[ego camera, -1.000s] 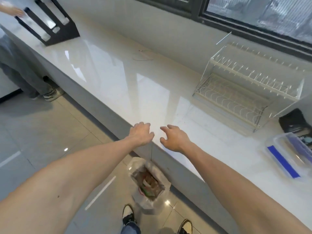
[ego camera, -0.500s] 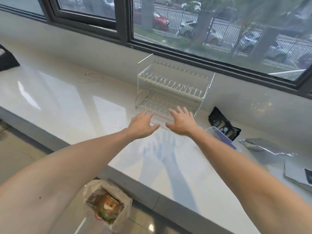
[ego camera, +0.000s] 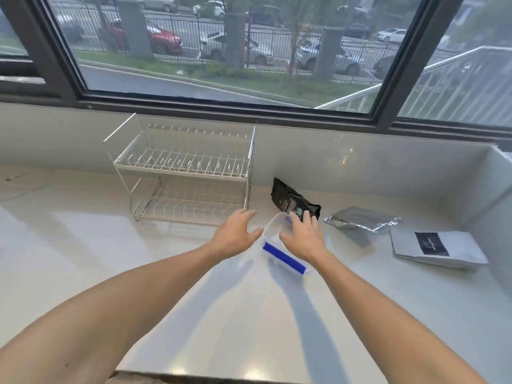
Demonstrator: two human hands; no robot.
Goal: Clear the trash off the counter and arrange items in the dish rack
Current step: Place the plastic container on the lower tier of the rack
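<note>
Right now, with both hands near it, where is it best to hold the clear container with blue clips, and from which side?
Probably by its two long sides, coming from above. The clear container lies flat on the counter, the left hand and right hand already flank it, and the blue clip on its near edge stays free.

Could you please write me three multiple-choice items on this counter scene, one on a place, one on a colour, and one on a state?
1. Where does the black foil pouch lie relative to the white two-tier wire dish rack?
A. To its right
B. On its top tier
C. To its left

2. What colour are the clips on the clear plastic container?
A. Red
B. Blue
C. Green

3. What do the rack's tiers hold?
A. Plates
B. Cups
C. Nothing

Key: 1 A, the pouch rests on the white counter past the rack's right end. 2 B, a blue clip runs along the near edge. 3 C, only bare wires show on both tiers.
</note>
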